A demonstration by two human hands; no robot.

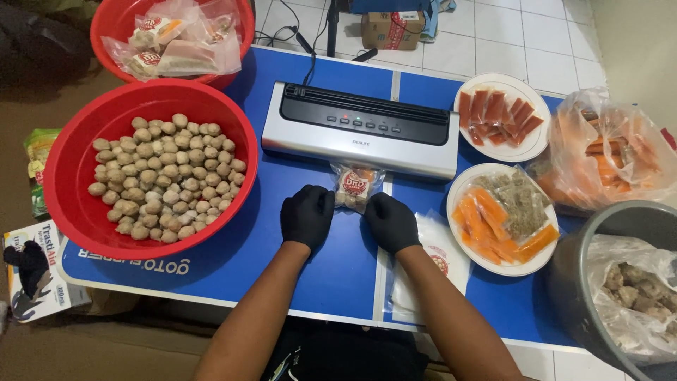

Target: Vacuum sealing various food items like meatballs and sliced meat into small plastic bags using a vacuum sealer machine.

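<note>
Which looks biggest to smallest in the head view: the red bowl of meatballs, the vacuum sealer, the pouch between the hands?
1. Red bowl of meatballs, widest of the three.
2. Vacuum sealer, nearly as long but much narrower; it lies farther from the camera, so this is unsure.
3. Pouch, clearly smallest.

Views: one, head-worn camera.
Position: above the near edge of the blue folding table (338, 275).
Facing: steeply down and forward, past both forearms toward the silver-and-black vacuum sealer (360, 127) and the white tiled floor (508, 42) beyond.
Nearness: close, at arm's reach.
</note>
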